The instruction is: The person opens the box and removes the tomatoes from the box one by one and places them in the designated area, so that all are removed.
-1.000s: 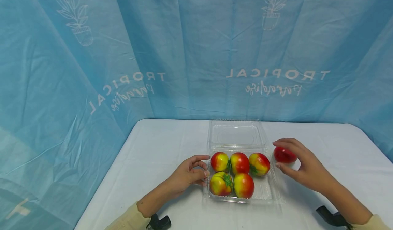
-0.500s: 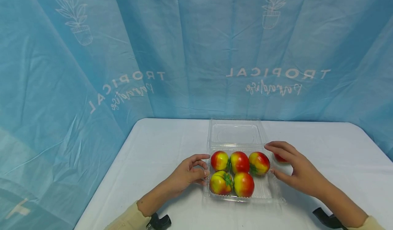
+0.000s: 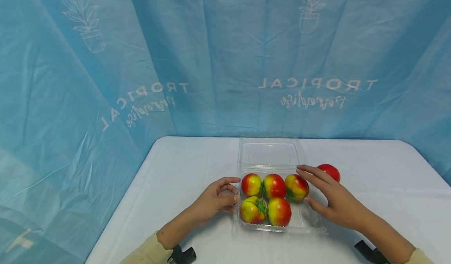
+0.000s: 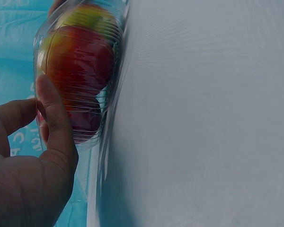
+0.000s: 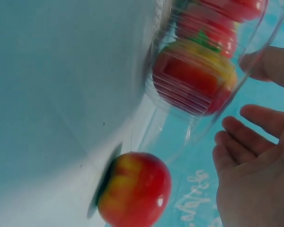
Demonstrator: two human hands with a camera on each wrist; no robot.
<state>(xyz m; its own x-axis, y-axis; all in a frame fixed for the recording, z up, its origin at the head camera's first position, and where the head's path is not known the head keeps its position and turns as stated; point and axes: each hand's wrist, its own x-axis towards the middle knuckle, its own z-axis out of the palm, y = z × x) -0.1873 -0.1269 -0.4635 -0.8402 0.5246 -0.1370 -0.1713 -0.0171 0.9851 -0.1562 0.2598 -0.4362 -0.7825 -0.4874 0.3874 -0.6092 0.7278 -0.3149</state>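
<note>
Head view takes in a pale-blue fabric curtain (image 3: 225, 56) with white potted-plant drawings, hanging behind a white cloth-covered table (image 3: 183, 160). On that table I see a clear plastic hinged box (image 3: 303, 219), lid laid back toward the curtain. The person's left hand (image 3: 215, 200) pinches its left rim between thumb and fingers; the right hand (image 3: 338, 202) hangs at the right edge, fingers spread wide and holding nothing, though I can't tell whether a tip touches the plastic. Five round red-and-yellow fruits (image 3: 274, 186) sit inside, three behind and two in front. One loose glossy red-and-yellow fruit (image 3: 330, 172) lies on the cloth just beyond the right hand. Smallest are the green leafy tops (image 3: 261, 206).
</note>
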